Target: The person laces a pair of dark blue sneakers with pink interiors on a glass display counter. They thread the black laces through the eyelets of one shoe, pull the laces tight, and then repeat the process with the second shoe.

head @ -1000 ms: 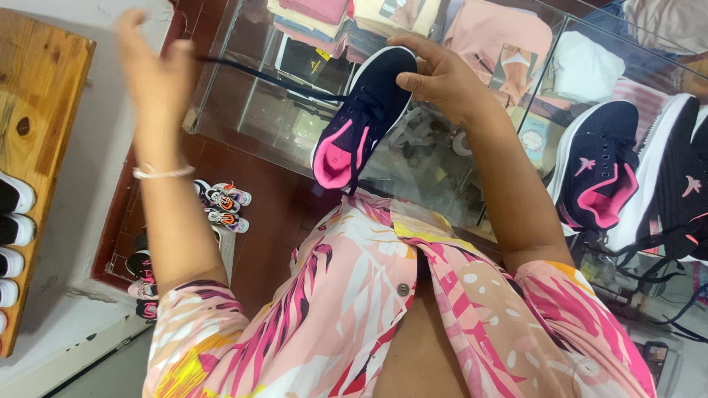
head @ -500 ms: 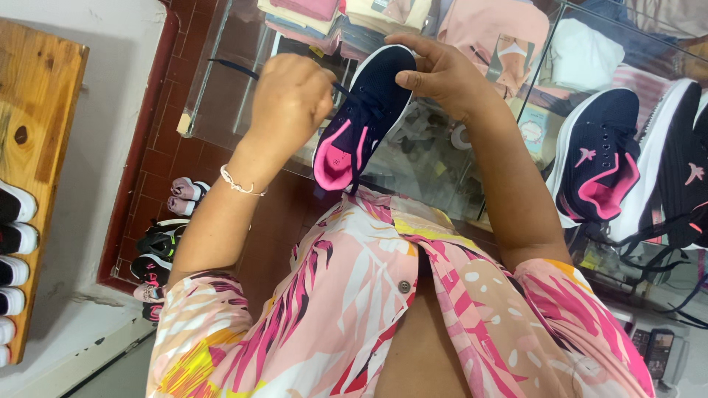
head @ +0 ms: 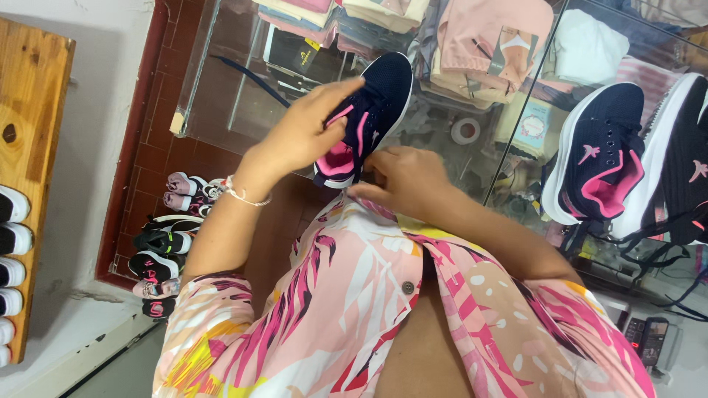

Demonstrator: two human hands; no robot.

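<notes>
i see both hands on one navy shoe (head: 369, 110) with a pink lining, held over the near edge of a glass tabletop (head: 221, 88). my left hand (head: 302, 136) lies over the shoe's upper from the left, its fingers (head: 335, 92) stretched across the laces and wrapped on the shoe. my right hand (head: 405, 180) sits just below the heel end, its fingers (head: 376, 158) curled in close together at the opening of the shoe; i cannot tell whether they pinch a lace or only press against the heel. a thin bracelet (head: 243, 195) circles the left wrist.

the shoe's toe points away from me, toward the far side of the tabletop, and its white sole edge shows along the right. a dark lace (head: 251, 77) trails off to the left above the glass.

at the right edge of the tabletop stand two more navy shoes (head: 605, 155), pink-lined, with loose laces hanging down. folded clothes (head: 472, 37) lie under the glass at the far side. on the floor to the left, small shoes (head: 166, 243) sit in a row beside a wooden board (head: 29, 110).
</notes>
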